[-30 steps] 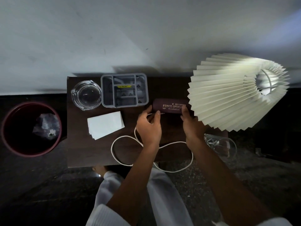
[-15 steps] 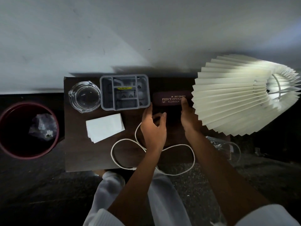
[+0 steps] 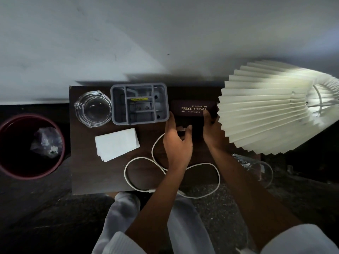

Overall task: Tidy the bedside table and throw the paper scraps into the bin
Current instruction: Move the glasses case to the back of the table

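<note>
A person leans over a dark wooden bedside table [image 3: 88,173] pushed against a pale wall, both bare forearms reaching in from below. The left hand [image 3: 177,143] hovers with fingers loosely spread, holding nothing. The right hand [image 3: 212,131] has its fingers spread too, one fingertip touching the front edge of a single maroon spectacle case [image 3: 190,109] printed "PRINCE OPTICALS, ROURKELA" with a phone number above.

Along the back edge, from the left, sit one clear glass ashtray [image 3: 93,109], one grey divided organiser tray [image 3: 139,103] just beside it, then the case. A yellow label inside the tray is too small to read. One stack of white paper sheets [image 3: 117,143] lies in front of the tray. One white cable [image 3: 165,171] loops across the front, one loop hanging past the table's front edge.

A pleated cream lampshade [image 3: 266,112] overhangs the right side, crowding the right hand. One clear glass [image 3: 256,167] lies at the right front corner.

Bare tabletop shows at the front left. One dark red bin [image 3: 7,165] stands on the floor just left of the table, holding a crumpled scrap [image 3: 46,142].
</note>
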Demonstrator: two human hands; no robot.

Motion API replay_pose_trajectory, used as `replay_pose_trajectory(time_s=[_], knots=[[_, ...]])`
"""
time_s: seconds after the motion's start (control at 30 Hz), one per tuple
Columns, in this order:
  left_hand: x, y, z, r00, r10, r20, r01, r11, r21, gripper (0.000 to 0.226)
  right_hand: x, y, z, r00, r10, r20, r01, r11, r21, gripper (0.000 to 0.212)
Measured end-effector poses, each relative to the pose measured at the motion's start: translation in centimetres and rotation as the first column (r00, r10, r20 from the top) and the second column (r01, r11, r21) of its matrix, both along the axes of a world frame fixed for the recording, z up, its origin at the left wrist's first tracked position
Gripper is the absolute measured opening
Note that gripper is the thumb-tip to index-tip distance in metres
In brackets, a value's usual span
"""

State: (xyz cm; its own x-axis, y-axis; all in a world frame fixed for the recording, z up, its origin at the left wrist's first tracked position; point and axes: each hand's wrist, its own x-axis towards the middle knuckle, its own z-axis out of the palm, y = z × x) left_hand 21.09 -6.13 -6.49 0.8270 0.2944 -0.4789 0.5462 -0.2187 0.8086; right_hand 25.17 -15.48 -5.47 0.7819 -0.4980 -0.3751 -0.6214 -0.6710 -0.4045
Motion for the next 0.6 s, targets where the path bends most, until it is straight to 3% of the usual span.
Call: replay_pose_trajectory(time_s=[0.17,0.3,0.4,0.6], knots=[[0.2,-0.5,0.2,1.000,0.022,-0.012,-0.022,0.999,0.025,0.072,-0.3,-0.1,-0.4,0.998,0.038,0.039,-0.035,0.997,-0.073,0.060],[0.0,-0.6,0.3,0.999,0.039,0.006,-0.039,0.999,0.031,0.071,-0.5,-0.3,0.1,0.996,0.039,-0.081,-0.038,0.999,0.009,0.063],[-0.7,-0.4,0.4,1.000,0.021,0.023,-0.022,1.000,0.019,0.064,-1.3,-0.3,0.0,0.997,0.023,0.070,-0.020,0.999,-0.040,0.060],[-2.7,1.3,0.8,0.996,0.035,0.080,-0.038,0.998,0.044,0.032,-3.9,-0.3,0.7,0.986,0.041,0.161,-0.047,0.998,0.031,0.046]])
